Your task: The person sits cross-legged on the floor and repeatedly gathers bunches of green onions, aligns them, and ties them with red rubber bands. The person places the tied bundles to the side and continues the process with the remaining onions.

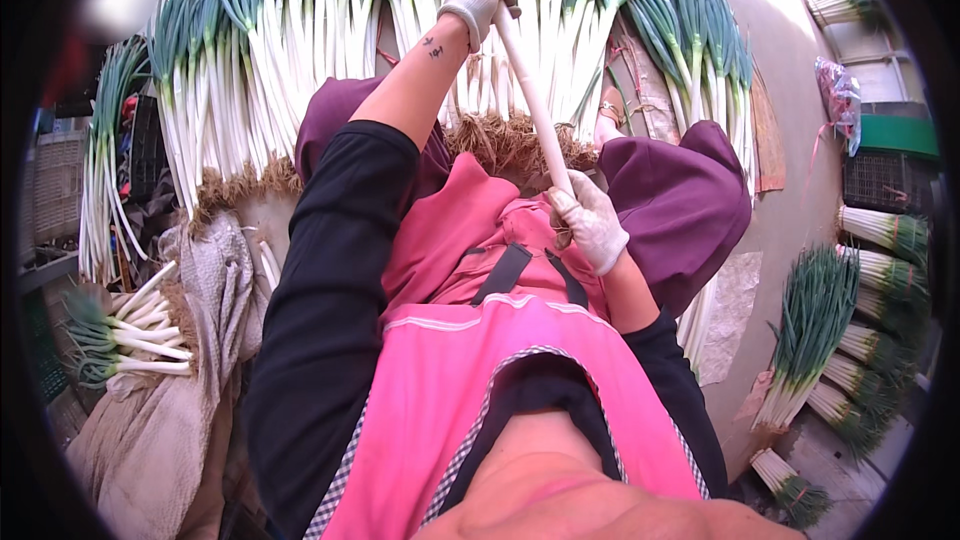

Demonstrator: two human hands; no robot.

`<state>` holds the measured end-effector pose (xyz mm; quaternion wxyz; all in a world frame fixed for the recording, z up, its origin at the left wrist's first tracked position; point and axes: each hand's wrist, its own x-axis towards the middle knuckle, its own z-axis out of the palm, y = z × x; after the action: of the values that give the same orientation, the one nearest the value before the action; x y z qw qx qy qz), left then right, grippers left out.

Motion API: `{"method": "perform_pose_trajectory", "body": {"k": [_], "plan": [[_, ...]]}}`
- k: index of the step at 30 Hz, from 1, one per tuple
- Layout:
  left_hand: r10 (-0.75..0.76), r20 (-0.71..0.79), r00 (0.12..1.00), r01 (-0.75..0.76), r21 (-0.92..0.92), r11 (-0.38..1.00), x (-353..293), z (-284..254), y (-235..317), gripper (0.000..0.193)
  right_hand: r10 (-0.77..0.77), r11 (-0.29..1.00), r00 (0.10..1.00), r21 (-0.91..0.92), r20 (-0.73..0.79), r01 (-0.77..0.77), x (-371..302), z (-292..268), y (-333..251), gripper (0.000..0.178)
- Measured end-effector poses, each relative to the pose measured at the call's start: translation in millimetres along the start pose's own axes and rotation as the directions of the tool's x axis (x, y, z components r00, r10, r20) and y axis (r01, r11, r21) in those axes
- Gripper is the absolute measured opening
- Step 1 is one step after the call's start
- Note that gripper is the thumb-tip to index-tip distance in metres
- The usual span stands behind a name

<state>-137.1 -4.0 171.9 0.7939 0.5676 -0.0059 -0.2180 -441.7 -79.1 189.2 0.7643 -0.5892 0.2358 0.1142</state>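
Observation:
A single long green onion (531, 90) slants across my lap, its white shaft pointing toward me. My left hand (475, 8), in a pale glove, is closed round the upper part of the shaft. Lower down, near the root end, my gloved right hand (590, 220) grips the same onion, fingers wrapped over it; the tip is partly hidden by the fingers. Just beyond my knees, a wide row of green onions (330, 40) lies side by side, leaves away from me and brown roots (520, 140) toward me.
Bundled green onions (865, 360) are stacked at the right, with a leafy bunch (815, 310) beside them. On the left are a woven sack (170, 420), shorter onions (145, 325) and crates (58, 185). A green-topped dark crate (890, 180) sits at the far right.

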Motion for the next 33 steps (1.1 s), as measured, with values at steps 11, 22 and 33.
{"method": "perform_pose_trajectory", "body": {"k": [11,22,33], "plan": [[0.240,0.016,0.971,-0.238,0.202,0.950,6,13,-7,0.021,-0.169,0.980,0.984,-0.120,-0.064,0.160,-17,-8,14,0.039],[0.415,0.614,0.671,-0.625,0.169,0.762,-91,195,76,0.060,-0.507,0.803,0.815,0.190,-0.279,0.565,-72,-80,-51,0.035],[-0.022,0.394,0.919,-0.278,0.685,0.673,-44,43,40,0.044,0.022,0.859,0.291,0.167,-0.956,0.484,7,-442,102,0.030]]}}
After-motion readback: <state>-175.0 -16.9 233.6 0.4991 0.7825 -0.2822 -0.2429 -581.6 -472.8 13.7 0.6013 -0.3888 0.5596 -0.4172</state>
